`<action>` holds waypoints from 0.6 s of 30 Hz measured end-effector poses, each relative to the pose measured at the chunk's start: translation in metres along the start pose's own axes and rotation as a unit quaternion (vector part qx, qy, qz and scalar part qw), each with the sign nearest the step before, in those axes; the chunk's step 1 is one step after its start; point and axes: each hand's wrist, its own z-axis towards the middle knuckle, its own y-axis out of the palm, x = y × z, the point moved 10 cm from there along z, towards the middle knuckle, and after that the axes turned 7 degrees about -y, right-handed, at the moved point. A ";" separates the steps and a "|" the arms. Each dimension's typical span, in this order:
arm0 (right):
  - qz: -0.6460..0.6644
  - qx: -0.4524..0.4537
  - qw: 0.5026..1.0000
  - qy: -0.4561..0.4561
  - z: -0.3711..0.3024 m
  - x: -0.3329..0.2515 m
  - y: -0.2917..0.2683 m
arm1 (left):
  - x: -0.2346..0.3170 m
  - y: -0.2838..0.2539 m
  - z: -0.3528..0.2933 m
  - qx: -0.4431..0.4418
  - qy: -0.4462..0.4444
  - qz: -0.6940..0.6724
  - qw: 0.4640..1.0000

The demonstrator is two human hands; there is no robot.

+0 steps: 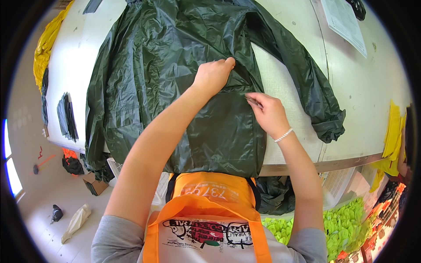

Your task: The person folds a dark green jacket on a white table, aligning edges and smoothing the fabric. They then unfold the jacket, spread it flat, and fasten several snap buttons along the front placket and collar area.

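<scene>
A dark green, shiny rain jacket (175,65) lies spread on the white table, its hem at the near edge and one sleeve stretched out to the right. My left hand (215,75) is closed in a pinch on the jacket, just above the pocket flap (234,88); its fingertips hide what lies between them. Below and to the right, my right hand (269,115) is closed around small metal thread snips (254,102), mostly covered by the fingers. Their tip is beside the pocket's right end, close to the jacket's side edge.
The white table (359,109) bears a stack of dark folded pieces (66,116) at left and a paper sheet (344,22) at far right. Yellow garments (49,37) hang over the left edge. Below the table are a white crate (337,186) and bright green fabric (344,225).
</scene>
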 end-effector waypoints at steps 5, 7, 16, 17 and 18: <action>0.145 0.187 0.970 0.058 -0.007 0.065 0.003 | 0.013 -0.006 -0.017 0.178 0.143 -0.025 0.973; 0.003 0.130 0.986 0.102 0.003 0.044 -0.001 | 0.013 -0.001 -0.026 0.184 0.159 -0.058 0.968; 0.046 0.151 0.972 0.173 0.011 0.061 0.005 | 0.038 -0.004 -0.049 0.110 0.208 -0.209 0.949; 0.106 0.156 0.966 0.175 0.011 0.068 0.007 | 0.040 -0.005 -0.049 0.124 0.189 -0.220 0.949; 0.166 0.159 0.957 0.176 0.012 0.071 0.010 | 0.040 -0.005 -0.048 0.138 0.169 -0.231 0.948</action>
